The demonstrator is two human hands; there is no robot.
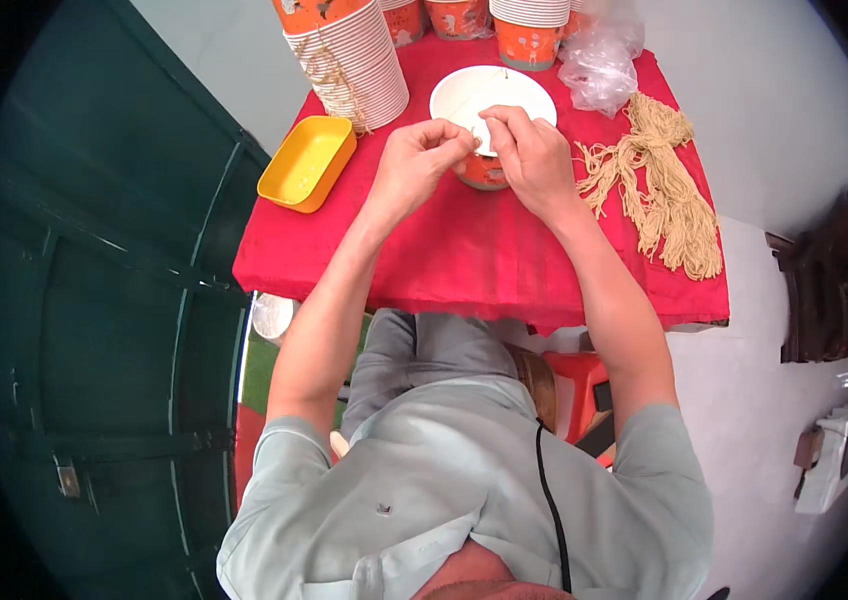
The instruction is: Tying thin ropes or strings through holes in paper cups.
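Note:
An orange paper bucket (485, 174) with a white inside (463, 88) stands upright on the table in front of me. A thin pale string seems to run across its opening, though it is hard to make out. At the bucket's near rim, my left hand (418, 165) pinches the string between thumb and forefinger. My right hand (536, 160) is pinched close beside it, its fingertips over the opening and apparently on the same string. The fingers hide most of what they grip.
Red cloth covers the table (484, 255). At left are a yellow plastic tray (308, 165) and a tall stack of buckets (356, 75) with strings hanging down. More buckets (529, 42) and a clear plastic bag (599, 70) stand behind. A bundle of beige strings (666, 195) lies at right.

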